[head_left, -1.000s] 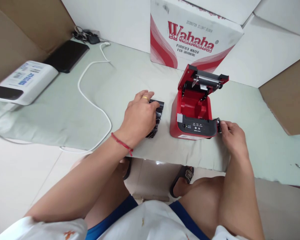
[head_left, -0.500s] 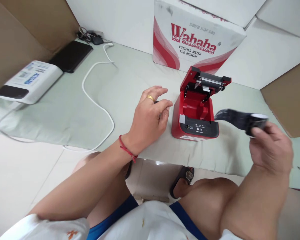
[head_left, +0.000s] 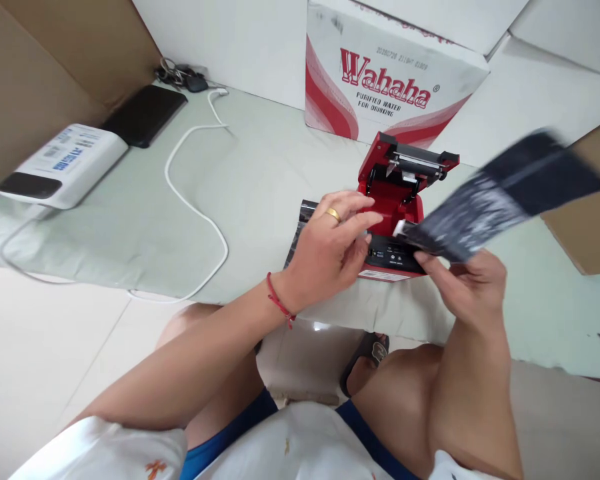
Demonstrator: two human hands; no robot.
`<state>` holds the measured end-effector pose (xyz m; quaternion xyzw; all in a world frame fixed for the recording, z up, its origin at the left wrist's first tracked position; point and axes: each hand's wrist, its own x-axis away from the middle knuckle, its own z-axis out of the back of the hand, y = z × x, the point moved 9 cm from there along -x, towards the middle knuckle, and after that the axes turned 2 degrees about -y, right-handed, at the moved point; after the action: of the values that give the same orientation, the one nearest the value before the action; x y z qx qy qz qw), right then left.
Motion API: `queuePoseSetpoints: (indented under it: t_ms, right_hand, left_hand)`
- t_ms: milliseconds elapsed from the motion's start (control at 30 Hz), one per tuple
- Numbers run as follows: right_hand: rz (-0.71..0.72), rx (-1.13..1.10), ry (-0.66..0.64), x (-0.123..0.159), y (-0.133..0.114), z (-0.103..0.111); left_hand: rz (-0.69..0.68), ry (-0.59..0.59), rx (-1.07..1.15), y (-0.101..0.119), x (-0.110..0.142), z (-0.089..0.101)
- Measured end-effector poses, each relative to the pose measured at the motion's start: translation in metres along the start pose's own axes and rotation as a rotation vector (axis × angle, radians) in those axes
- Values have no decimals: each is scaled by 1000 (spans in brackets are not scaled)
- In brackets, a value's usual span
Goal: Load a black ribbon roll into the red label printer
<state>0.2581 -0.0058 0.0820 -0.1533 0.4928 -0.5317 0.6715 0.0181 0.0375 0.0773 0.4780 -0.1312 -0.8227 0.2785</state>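
Note:
The red printer (head_left: 417, 208) stands on the table with its lid (head_left: 405, 157) raised, showing a red hollow inside. My right hand (head_left: 473, 287) is closed on a roll of black film (head_left: 470, 213) at the printer's right front corner. A loose length of the film fans up to the right, blurred by motion, and a small white end shows over the hollow. My left hand (head_left: 333, 247) is at the printer's left side, fingers curved and apart, holding nothing visible. Partly hidden behind it lies a dark, shiny piece (head_left: 307, 211); its kind is unclear.
A Wahaha water carton (head_left: 390, 80) stands behind the printer against white panels. To the left are a white power bank (head_left: 73, 167), a black phone (head_left: 145, 115), keys (head_left: 180, 75) and a white cable (head_left: 167, 173). The table's front edge runs just before my knees.
My right hand has moved left to the printer with the roll, and the loose film now swings up to the right. My left hand has shifted right, uncovering the dark piece.

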Motion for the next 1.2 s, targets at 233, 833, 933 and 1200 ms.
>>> queuePoseSetpoints:
  t_ms: [233, 833, 933, 1200]
  right_hand:
    - [10, 58, -238, -20, -4, -33]
    - [-246, 399, -777, -69, -11, -53]
    - [-213, 462, -818, -75, -11, -54]
    - [-179, 601, -657, -79, 10, -46]
  left_hand:
    - [-225, 34, 214, 25, 2, -4]
    - [-321, 63, -197, 70, 16, -27]
    - [-305, 90, -186, 70, 15, -25]
    - [-322, 150, -168, 76, 13, -17]
